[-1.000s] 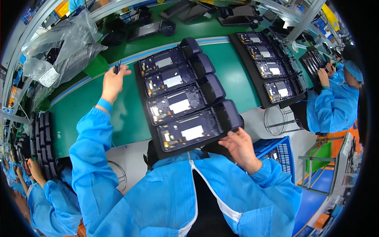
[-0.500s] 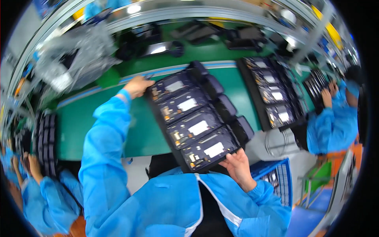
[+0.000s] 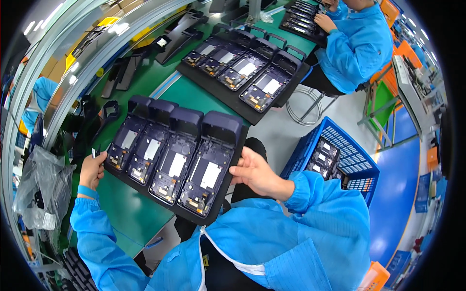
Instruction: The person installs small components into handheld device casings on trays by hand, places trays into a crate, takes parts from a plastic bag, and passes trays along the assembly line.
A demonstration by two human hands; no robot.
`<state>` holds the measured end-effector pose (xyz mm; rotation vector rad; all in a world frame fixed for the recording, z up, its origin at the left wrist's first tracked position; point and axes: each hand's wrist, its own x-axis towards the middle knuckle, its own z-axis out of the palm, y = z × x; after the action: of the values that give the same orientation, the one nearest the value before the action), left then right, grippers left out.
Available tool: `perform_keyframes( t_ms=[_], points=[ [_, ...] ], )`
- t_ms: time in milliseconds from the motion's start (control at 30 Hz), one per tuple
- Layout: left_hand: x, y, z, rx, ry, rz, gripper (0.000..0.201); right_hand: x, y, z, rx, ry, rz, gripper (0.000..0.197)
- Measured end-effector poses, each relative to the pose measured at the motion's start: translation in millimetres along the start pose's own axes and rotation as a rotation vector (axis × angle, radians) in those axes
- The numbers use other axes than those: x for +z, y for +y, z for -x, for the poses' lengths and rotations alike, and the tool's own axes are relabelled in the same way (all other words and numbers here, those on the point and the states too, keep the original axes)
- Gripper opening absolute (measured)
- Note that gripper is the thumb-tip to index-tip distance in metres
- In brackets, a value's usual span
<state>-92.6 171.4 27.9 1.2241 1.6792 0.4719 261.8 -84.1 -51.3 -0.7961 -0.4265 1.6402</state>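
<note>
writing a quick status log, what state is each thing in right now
left hand: fingers at the near tray's left edge
right hand: fingers gripping its right edge
near tray: black, loaded with four housings
its housings: open, insides showing
far tray: loaded with four open housings
blue crate: open-topped, partly filled
plastic bag: crumpled
jacket: partly unzipped

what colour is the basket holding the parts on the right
Blue; the basket shows best in the head view.
</note>
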Motion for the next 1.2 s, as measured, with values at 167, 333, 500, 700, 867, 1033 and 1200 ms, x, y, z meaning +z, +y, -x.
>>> perform_keyframes(
  t_ms=[167,333,500,700,867,1033,1200],
  points=[
    [54.0,73.4,-25.9,0.139,-0.02,-0.003,0.018,-19.9,-47.1,-9.2,-0.206,0.121,0.089,0.041],
    [113.6,129.0,-100.7,0.257,-0.116,-0.027,0.022,-50.6,-86.4,-34.0,-0.364,0.32,0.132,0.042],
    [165.7,174.7,-196.6,0.295,-0.14,-0.139,0.031,-86.6,-94.9,-85.7,-0.468,0.472,0.173,0.025],
    [169.4,158.1,-252.7,0.252,-0.135,-0.101,0.028,-97.9,-74.0,-113.8,-0.51,0.582,0.319,0.02],
    [178.5,144.7,-236.4,0.222,-0.112,-0.031,0.029,-90.8,-79.8,-100.7,-0.458,0.509,0.22,0.025],
    [159.2,135.8,-218.9,0.319,0.042,0.033,0.025,-77.9,-61.9,-100.0,-0.632,0.654,0.16,0.026],
    [127.5,103.2,-146.8,-0.034,-0.17,0.327,0.032,-97.8,-26.9,-116.7,-0.648,1.042,0.055,0.034]
  ],
)
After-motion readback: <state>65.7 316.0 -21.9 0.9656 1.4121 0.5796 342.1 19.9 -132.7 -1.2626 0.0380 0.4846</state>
